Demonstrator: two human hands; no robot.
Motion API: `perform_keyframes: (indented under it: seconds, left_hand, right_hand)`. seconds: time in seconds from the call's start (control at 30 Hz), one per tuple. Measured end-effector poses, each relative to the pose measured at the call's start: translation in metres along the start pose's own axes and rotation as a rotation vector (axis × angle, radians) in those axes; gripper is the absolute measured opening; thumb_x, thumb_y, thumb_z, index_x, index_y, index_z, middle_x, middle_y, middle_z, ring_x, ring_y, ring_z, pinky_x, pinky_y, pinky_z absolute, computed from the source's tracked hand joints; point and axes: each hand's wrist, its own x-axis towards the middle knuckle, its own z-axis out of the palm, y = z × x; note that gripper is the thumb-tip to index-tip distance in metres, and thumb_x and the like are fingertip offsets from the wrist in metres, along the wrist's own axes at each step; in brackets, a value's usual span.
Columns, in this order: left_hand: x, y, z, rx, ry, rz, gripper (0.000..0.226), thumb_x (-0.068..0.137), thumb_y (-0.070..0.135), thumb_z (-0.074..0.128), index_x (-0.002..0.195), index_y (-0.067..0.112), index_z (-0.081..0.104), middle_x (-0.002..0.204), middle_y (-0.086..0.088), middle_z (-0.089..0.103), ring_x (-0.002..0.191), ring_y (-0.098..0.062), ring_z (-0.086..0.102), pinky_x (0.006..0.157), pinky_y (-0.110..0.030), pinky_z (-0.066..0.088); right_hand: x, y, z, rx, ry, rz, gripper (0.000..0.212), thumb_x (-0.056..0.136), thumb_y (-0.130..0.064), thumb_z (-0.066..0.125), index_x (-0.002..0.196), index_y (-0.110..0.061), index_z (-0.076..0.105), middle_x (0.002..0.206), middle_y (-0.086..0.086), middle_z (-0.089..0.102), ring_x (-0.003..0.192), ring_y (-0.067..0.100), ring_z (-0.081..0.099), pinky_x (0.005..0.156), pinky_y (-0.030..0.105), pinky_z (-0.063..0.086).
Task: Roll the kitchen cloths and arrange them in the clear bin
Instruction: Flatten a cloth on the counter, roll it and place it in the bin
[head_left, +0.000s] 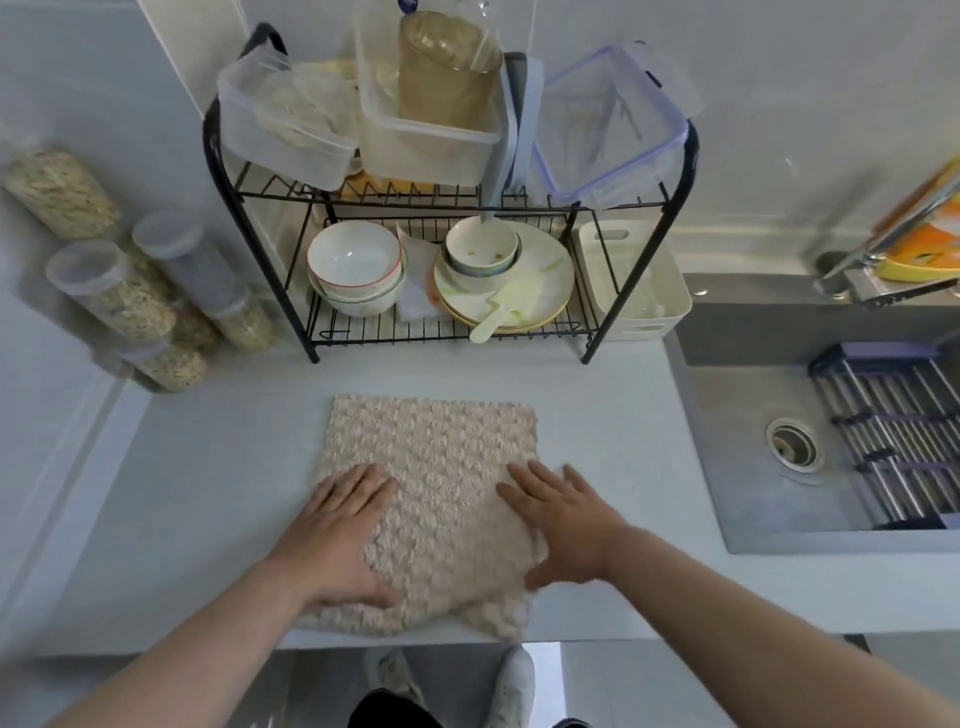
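A beige cloth (431, 467) lies flat on a counter (208, 493). Both hands press on its near half, fingers straight: left hand (337, 530) at the left edge, right hand (561, 519) at the right.

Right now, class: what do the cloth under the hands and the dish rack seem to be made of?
Cloth: likely microfibre or chenille, matte beige, judging by its bumpy tufted pile. Dish rack: probably black-coated metal wire, given thin rigid bars.

Left hand (340, 535): palm down, fingers straight and together. Right hand (563, 522): palm down, fingers straight, slightly spread. Both bare forearms extend forward.
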Motion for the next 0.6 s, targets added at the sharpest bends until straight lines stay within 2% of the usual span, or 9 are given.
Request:
perform_keyframes:
  seconds: [0.07, 0.2, 0.27, 0.3, 0.4, 0.6]
  left_hand:
    - [0.0, 0.01, 0.0, 0.001, 0.011, -0.01, 0.143, 0.043, 0.099, 0.041, 0.146, 0.026, -0.027, 0.15, 0.003, -0.04, 0.138, -0.016, -0.038, 0.1, -0.027, -0.033]
    - [0.0, 0.028, 0.002, 0.014, 0.011, -0.064, 0.141, 0.047, 0.099, 0.039, 0.147, 0.024, -0.026, 0.151, 0.001, -0.04, 0.137, -0.016, -0.039, 0.115, -0.046, -0.019]
    - [0.0, 0.029, 0.0, 0.027, -0.009, -0.063, 0.143, 0.042, 0.101, 0.033, 0.146, 0.024, -0.028, 0.151, 0.0, -0.039, 0.137, -0.017, -0.04, 0.117, -0.049, -0.016]
    - [0.0, 0.029, -0.001, 0.031, -0.019, -0.055, 0.143, 0.043, 0.101, 0.034, 0.146, 0.023, -0.029, 0.151, 0.0, -0.04, 0.137, -0.017, -0.04, 0.117, -0.049, -0.016]
    - [0.005, 0.026, 0.0, 0.019, -0.048, -0.033, 0.14, 0.049, 0.098, 0.038, 0.145, 0.022, -0.031, 0.148, -0.001, -0.044, 0.135, -0.018, -0.042, 0.117, -0.049, -0.016]
    - [0.019, 0.003, -0.003, 0.111, -0.047, 0.138, 0.138, 0.048, 0.102, 0.026, 0.142, 0.021, -0.036, 0.145, -0.005, -0.048, 0.133, -0.02, -0.046, 0.115, -0.046, -0.02]
  right_hand:
    - [-0.001, 0.02, -0.006, -0.055, -0.042, -0.019, 0.117, 0.072, -0.068, 0.066, 0.153, -0.033, -0.012, 0.16, -0.003, -0.024, 0.147, 0.019, -0.018, 0.118, 0.05, -0.01]
    - [-0.003, 0.03, -0.011, -0.096, -0.076, -0.031, 0.109, 0.079, -0.062, 0.061, 0.153, -0.032, -0.013, 0.159, 0.0, -0.025, 0.147, 0.022, -0.019, 0.119, 0.054, -0.007]
    - [-0.004, 0.022, -0.014, 0.004, -0.017, 0.0, 0.098, 0.083, -0.062, 0.052, 0.154, -0.032, -0.008, 0.159, 0.002, -0.024, 0.148, 0.025, -0.019, 0.12, 0.05, -0.006]
    - [-0.005, 0.014, -0.013, 0.064, 0.019, 0.023, 0.098, 0.082, -0.07, 0.047, 0.154, -0.032, -0.007, 0.158, 0.002, -0.026, 0.147, 0.024, -0.021, 0.12, 0.048, -0.007]
    - [-0.005, -0.008, 0.006, 0.01, -0.006, 0.023, 0.118, 0.07, -0.088, 0.041, 0.152, -0.026, -0.017, 0.151, 0.001, -0.037, 0.141, 0.025, -0.034, 0.118, 0.051, -0.012]
    - [-0.002, 0.019, 0.004, -0.069, -0.049, 0.051, 0.124, 0.066, -0.085, 0.05, 0.149, -0.03, -0.023, 0.154, -0.002, -0.035, 0.14, 0.025, -0.034, 0.117, 0.055, -0.013]
